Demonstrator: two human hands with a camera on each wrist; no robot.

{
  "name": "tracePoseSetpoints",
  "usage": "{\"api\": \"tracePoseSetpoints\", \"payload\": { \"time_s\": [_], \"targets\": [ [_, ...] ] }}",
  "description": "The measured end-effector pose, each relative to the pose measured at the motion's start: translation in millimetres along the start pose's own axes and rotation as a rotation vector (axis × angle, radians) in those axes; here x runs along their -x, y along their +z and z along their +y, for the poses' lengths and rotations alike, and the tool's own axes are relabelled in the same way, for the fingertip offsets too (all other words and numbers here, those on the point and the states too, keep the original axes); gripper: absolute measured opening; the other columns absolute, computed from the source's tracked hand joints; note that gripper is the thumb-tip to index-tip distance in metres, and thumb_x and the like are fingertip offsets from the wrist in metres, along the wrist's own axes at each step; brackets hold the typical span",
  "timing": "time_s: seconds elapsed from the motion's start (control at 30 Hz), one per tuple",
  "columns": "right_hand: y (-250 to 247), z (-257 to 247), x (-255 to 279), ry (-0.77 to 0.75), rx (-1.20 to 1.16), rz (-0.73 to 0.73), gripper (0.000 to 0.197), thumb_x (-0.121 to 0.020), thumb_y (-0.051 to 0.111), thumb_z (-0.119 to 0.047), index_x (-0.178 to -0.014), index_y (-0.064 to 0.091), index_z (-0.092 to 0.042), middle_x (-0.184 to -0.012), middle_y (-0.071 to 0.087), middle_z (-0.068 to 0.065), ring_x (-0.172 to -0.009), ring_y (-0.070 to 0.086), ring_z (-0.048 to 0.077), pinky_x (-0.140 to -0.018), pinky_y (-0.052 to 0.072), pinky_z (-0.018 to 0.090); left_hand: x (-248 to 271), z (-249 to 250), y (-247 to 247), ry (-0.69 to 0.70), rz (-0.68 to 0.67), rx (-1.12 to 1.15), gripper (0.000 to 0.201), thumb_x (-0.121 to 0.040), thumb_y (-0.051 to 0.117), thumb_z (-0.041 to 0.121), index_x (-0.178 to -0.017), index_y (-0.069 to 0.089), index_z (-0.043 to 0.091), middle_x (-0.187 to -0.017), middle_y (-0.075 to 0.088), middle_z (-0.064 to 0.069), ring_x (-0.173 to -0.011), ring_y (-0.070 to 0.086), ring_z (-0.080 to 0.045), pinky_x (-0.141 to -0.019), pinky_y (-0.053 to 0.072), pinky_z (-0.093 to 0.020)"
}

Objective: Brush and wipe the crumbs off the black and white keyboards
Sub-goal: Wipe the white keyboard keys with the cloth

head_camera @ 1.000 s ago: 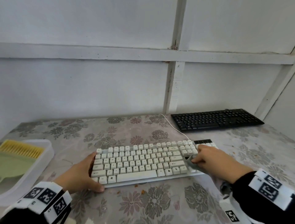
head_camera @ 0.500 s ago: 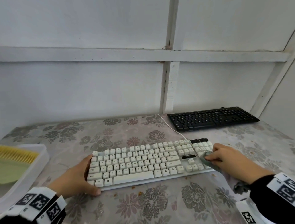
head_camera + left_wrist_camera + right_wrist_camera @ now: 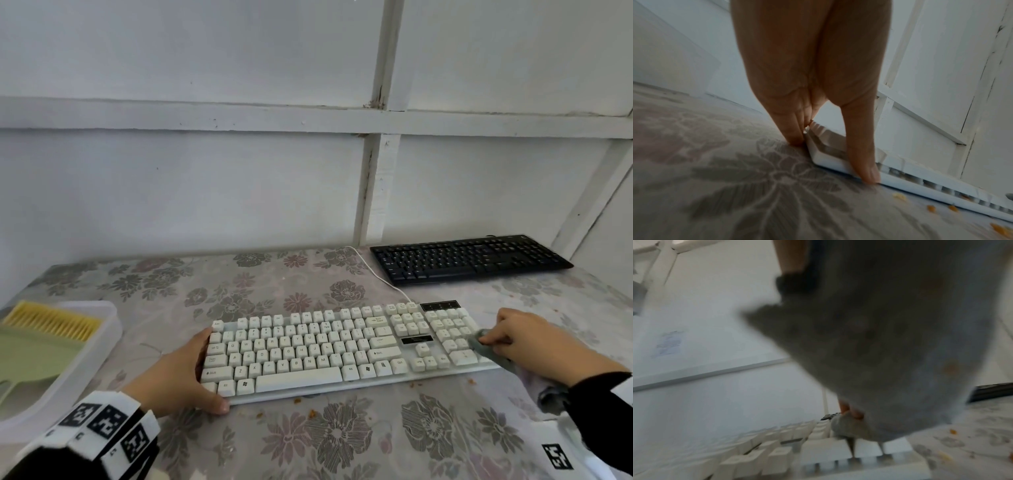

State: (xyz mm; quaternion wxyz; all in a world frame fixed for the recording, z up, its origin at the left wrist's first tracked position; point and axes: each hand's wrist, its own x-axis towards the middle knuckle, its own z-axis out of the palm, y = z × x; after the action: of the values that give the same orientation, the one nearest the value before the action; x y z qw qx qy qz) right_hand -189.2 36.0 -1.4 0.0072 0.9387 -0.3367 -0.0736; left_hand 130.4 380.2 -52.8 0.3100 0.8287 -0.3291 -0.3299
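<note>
Cloth (image 3: 478,342) pinched in right hand (image 3: 524,342) has swept onto number pad (image 3: 448,329) of white keyboard (image 3: 291,349), flat left hand (image 3: 168,380) bracing the other end; black keyboard (image 3: 469,260) apparently next.

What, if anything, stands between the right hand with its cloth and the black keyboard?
Nothing visible does. The right hand holds the grey cloth on the white keyboard's number pad; only bare tablecloth lies between it and the black keyboard. The white cable passes left of that stretch.

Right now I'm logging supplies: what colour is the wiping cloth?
Grey; the cloth shows largest in the right wrist view.
</note>
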Motion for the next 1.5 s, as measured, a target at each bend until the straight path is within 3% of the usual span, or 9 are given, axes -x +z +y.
{"api": "tracePoseSetpoints", "payload": {
  "time_s": [0.13, 0.37, 0.53, 0.6, 0.73, 0.97, 1.03, 1.17, 1.5],
  "targets": [
    [-2.5, -14.7, 2.0, -0.039, -0.071, 0.067, 0.017, -0.094, 0.053, -0.033, -0.094, 0.071, -0.036, -0.085, 0.044, -0.009, -0.072, 0.045, 0.002, -0.057, 0.031, 0.015, -1.3, 0.2, 0.8, -0.001, 0.011, 0.023, 0.126, -0.044, 0.093, 0.023, -0.145, 0.018, 0.030, -0.108, 0.046, 0.029, -0.111, 0.047, -0.007, -0.098, 0.034, -0.023],
    [9.6, -22.8, -6.0, -0.074, -0.068, 0.023, 0.021, -0.093, 0.054, -0.037, -0.107, 0.069, -0.038, -0.083, 0.042, -0.011, -0.077, 0.047, 0.005, -0.061, 0.033, 0.015, 0.0, -1.5, -2.1, -0.006, -0.019, -0.002, 0.150, -0.014, 0.088, 0.055, -0.145, 0.017, 0.033, -0.126, 0.050, 0.018, -0.119, 0.048, -0.009, -0.110, 0.034, -0.034],
    [5.2, -3.2, -8.8, 0.100, 0.033, 0.017, 0.023, -0.093, 0.055, -0.026, -0.082, 0.071, -0.036, -0.077, 0.038, -0.010, -0.069, 0.043, 0.007, -0.056, 0.031, 0.018, 0.0, -0.6, -0.1, -0.023, 0.016, -0.042, 0.136, -0.037, 0.092, 0.036, -0.148, 0.013, 0.031, -0.135, 0.048, 0.013, -0.123, 0.046, -0.011, -0.111, 0.033, -0.035],
    [0.1, -8.0, -10.2, 0.130, 0.064, 0.033, 0.023, -0.094, 0.052, -0.031, -0.091, 0.074, -0.026, -0.076, 0.037, -0.010, -0.071, 0.046, 0.009, -0.057, 0.030, 0.018, -0.5, -1.0, 0.1, -0.030, 0.031, -0.053, 0.131, -0.043, 0.092, 0.030, -0.147, 0.012, 0.031, -0.136, 0.047, 0.012, -0.123, 0.045, -0.011, -0.110, 0.033, -0.033],
    [-18.5, -66.5, -8.9, -0.043, -0.071, 0.060, 0.029, -0.093, 0.047, -0.045, -0.102, 0.071, -0.031, -0.081, 0.038, -0.012, -0.066, 0.040, -0.003, -0.054, 0.027, 0.010, -1.8, 1.0, 1.0, -0.030, 0.024, -0.072, 0.126, -0.048, 0.091, 0.024, -0.147, 0.013, 0.029, -0.127, 0.049, 0.016, -0.118, 0.046, -0.009, -0.107, 0.033, -0.028],
    [-27.3, -230.2, 0.4, -0.572, -0.453, 0.047, 0.032, -0.092, 0.050, -0.047, -0.097, 0.072, -0.024, -0.084, 0.041, -0.016, -0.076, 0.045, -0.006, -0.076, 0.036, 0.007, 1.0, 4.7, 0.4, -0.044, 0.008, -0.084, 0.122, -0.052, 0.090, 0.021, -0.146, 0.013, 0.028, -0.119, 0.049, 0.017, -0.113, 0.046, -0.008, -0.102, 0.034, -0.023],
    [-21.9, -269.7, -2.6, -0.689, -0.430, 0.057, 0.029, -0.094, 0.052, -0.040, -0.096, 0.073, -0.021, -0.082, 0.041, -0.007, -0.078, 0.053, 0.011, -0.072, 0.042, 0.022, 0.0, 2.0, -0.8, -0.033, -0.004, -0.080, 0.127, -0.044, 0.091, 0.023, -0.146, 0.015, 0.028, -0.125, 0.053, 0.013, -0.115, 0.050, -0.010, -0.105, 0.038, -0.030],
    [-8.0, -316.9, -9.8, -0.726, -0.305, 0.067, 0.023, -0.088, 0.058, -0.016, -0.105, 0.072, -0.010, -0.101, 0.048, 0.012, -0.088, 0.054, 0.035, -0.073, 0.045, 0.038, -1.5, 0.6, -1.3, -0.034, 0.014, -0.140, 0.122, -0.054, 0.086, 0.011, -0.148, 0.008, 0.023, -0.132, 0.050, 0.005, -0.116, 0.047, -0.012, -0.095, 0.039, -0.024],
    [-3.9, -308.5, -0.7, -0.701, -0.227, 0.041, 0.029, -0.091, 0.051, -0.015, -0.113, 0.066, -0.004, -0.104, 0.043, 0.011, -0.097, 0.052, 0.035, -0.069, 0.035, 0.035, -1.7, -2.2, -3.0, -0.011, -0.016, -0.119, 0.132, -0.050, 0.087, 0.011, -0.149, 0.000, 0.026, -0.137, 0.047, 0.007, -0.126, 0.044, -0.013, -0.107, 0.036, -0.030]
  ]
}}
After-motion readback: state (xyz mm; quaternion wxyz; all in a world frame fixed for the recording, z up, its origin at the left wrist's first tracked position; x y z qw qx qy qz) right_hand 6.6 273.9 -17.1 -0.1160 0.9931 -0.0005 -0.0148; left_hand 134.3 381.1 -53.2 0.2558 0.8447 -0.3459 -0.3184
